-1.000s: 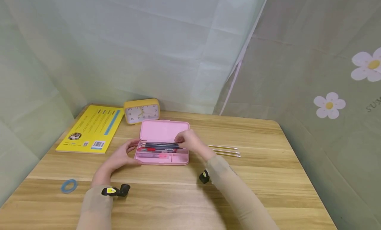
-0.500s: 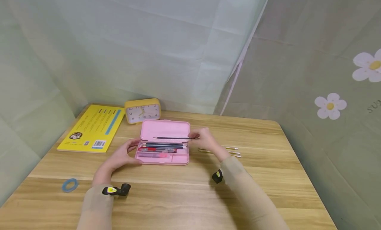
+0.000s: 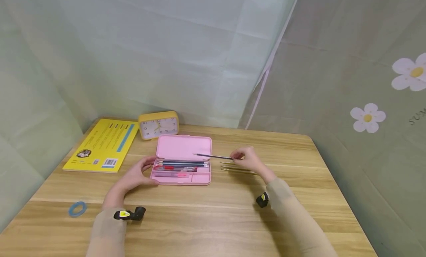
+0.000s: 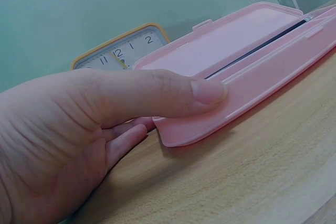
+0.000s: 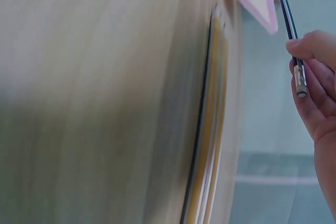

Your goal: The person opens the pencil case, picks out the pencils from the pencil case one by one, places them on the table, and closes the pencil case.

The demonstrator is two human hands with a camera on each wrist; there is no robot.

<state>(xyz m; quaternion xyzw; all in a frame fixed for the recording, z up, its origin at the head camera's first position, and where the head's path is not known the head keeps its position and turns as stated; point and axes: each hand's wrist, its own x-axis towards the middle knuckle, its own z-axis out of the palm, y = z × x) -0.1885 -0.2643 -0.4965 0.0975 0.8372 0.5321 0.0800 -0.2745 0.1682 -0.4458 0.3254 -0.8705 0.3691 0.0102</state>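
Note:
A pink pencil case (image 3: 201, 178) lies with its lid up, holding dark pencils (image 3: 183, 163), red-and-grey pens and a pink pen. My left hand (image 3: 134, 174) grips the case's left end, its thumb on the front wall in the left wrist view (image 4: 105, 103). To the right of the case, my right hand (image 3: 249, 160) pinches a dark pencil (image 3: 213, 156) near its eraser end, the tip pointing left in front of the lid. In the right wrist view the hand (image 5: 317, 66) holds this pencil (image 5: 286, 11) above the table. Several yellow pencils (image 5: 210, 129) lie below it.
Behind the case stands a yellow clock (image 3: 159, 125), with a yellow book (image 3: 103, 146) to its left. A blue ring (image 3: 77, 209) lies at the front left of the wooden table (image 3: 186, 227). Curtains hang behind and beside the table.
My right hand has lifted one dark pencil out of the case and moved right with it, over the yellow pencils. My left hand has stayed on the case.

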